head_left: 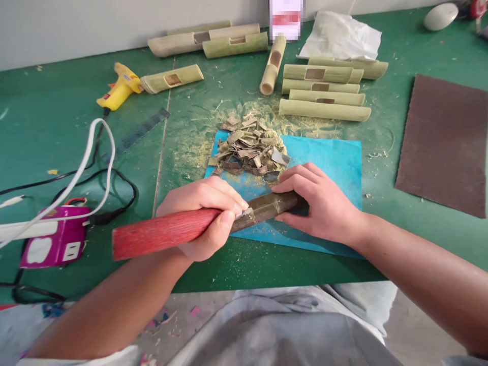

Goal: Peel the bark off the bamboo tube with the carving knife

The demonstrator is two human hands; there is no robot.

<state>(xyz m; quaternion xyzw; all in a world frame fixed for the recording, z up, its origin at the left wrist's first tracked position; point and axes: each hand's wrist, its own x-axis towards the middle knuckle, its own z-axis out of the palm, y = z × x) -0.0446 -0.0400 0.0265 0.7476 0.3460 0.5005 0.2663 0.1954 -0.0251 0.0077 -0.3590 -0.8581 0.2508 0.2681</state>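
Note:
My left hand point(202, 213) is closed round a tool with a thick red wooden handle point(163, 234); its short metal tip rests on a dark brown bamboo piece point(263, 207). The right end of that bamboo is gripped by my right hand point(312, 201), fingers over the top and thumb below. Both hands are above a blue sheet point(328, 157) on the green table point(198, 274). Just behind them lies a heap of bamboo chips point(251, 145), with pale sawdust around it.
Cut bamboo tubes point(324, 110) lie at the back, beside a white plastic bag point(339, 35). A yellow glue gun point(124, 86), cables and a purple power block point(57, 239) are on the left. A brown sheet point(444, 145) lies right.

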